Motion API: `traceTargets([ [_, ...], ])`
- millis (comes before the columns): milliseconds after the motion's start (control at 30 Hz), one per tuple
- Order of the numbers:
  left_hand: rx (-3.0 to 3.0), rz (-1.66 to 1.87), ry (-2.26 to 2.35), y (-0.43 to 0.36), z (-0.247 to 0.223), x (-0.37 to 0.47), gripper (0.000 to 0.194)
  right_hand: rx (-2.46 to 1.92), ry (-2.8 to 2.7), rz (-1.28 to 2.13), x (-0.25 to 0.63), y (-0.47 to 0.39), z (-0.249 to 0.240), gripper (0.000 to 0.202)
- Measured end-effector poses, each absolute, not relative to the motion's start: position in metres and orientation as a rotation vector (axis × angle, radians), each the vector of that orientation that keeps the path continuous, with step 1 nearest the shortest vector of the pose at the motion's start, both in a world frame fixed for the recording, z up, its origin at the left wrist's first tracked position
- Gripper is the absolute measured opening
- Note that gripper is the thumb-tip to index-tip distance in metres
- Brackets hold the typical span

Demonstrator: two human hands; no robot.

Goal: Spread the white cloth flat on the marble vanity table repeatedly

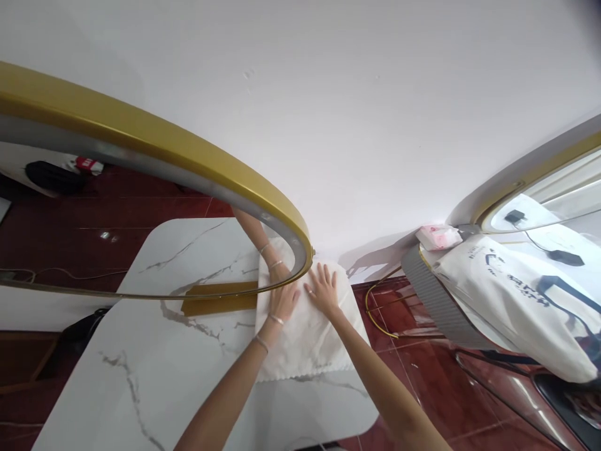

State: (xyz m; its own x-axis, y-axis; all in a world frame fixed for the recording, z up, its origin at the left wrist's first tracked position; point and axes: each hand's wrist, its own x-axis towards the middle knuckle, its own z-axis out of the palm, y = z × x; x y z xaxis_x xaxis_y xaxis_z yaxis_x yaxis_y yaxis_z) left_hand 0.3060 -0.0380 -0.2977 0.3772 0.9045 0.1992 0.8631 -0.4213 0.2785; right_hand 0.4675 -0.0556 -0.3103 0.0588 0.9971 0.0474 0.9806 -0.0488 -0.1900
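A white cloth [305,338] with a scalloped front edge lies spread on the marble-patterned table [188,376], close to the wall. My left hand [283,302], with bands round the wrist, rests on the cloth's left part, beside the mirror's gold rim. Flat on the cloth's far right part is my right hand [323,289], its fingers spread. Both hands press on the cloth and hold nothing that shows. A faint wrinkle or two runs across the fabric between my arms.
A large gold-framed mirror [188,150] stands over the table's back left, reflecting an arm. To the right, a second table [436,300] bears a white printed bag [516,300] and a pink-white tissue pack [439,237]. Red tiled floor [408,369] lies between the tables.
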Motion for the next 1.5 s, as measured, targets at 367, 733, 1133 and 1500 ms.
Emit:
traceTargets([
  [367, 2.672, 0.441, 1.48, -0.169, -0.315, 0.281, 0.064, -2.06, -2.002, -0.069, 0.457, -0.192, -0.326, 0.056],
  [733, 2.515, 0.386, 1.444, -0.01, -0.306, 0.335, 0.053, -2.199, -1.967, 0.093, 0.49, -0.041, -0.31, 0.054],
  [1133, 2.63, 0.448, 1.601, -0.242, -0.309, 0.242, 0.064, -2.124, -1.98, -0.065, 0.472, -0.257, -0.318, 0.067],
  [1500, 2.535, 0.426, 1.553, -0.135, -0.31, 0.282, 0.056, -2.34, -1.935, 0.026, 0.501, -0.161, -0.313, 0.058],
])
